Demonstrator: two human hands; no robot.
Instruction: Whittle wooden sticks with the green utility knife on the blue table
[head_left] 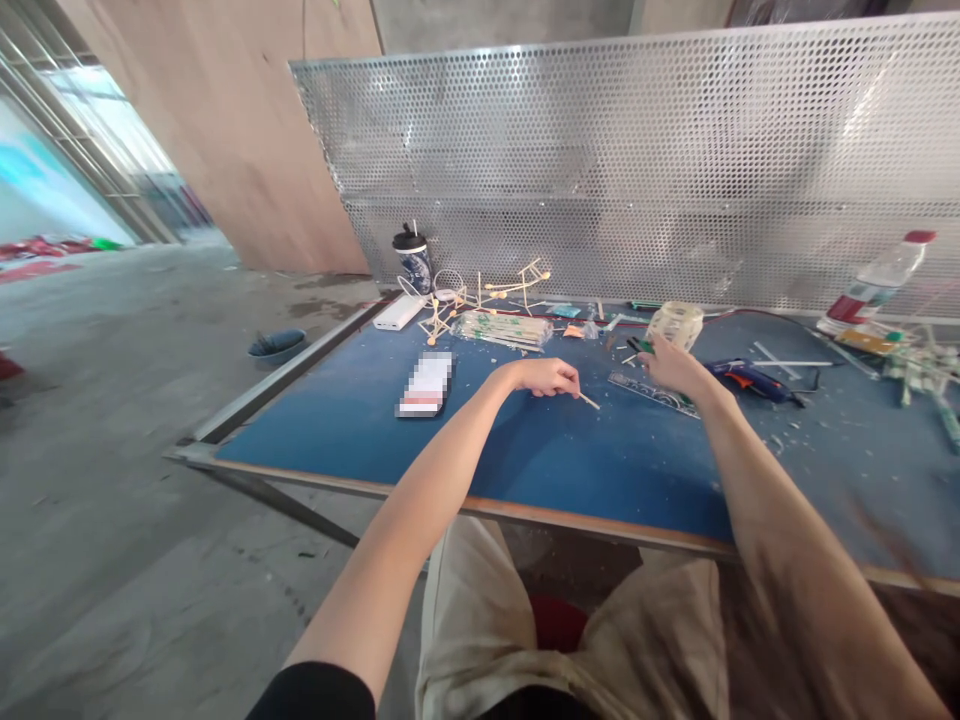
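My left hand (551, 377) is closed over the middle of the blue tabletop, pinching a short thin wooden stick (589, 401) that points to the right. My right hand (670, 364) is closed on a small green-and-black tool (640, 346); its exact kind is too small to make out. Just below that hand lies a patterned clear ruler (652, 392), partly covered by my wrist. Behind the fingers stands a pale, roll-like round object (679, 322). A blue glue gun (757, 382) with an orange trigger rests to the right of my right wrist.
A phone (426, 385) lies left of my left hand. Farther back are a packet of sticks (502, 328), a stick structure (517, 290), a white power bank (399, 312) and a lidded cup (412, 262). A bottle (877, 285) stands right, before a perforated metal panel (600, 160).
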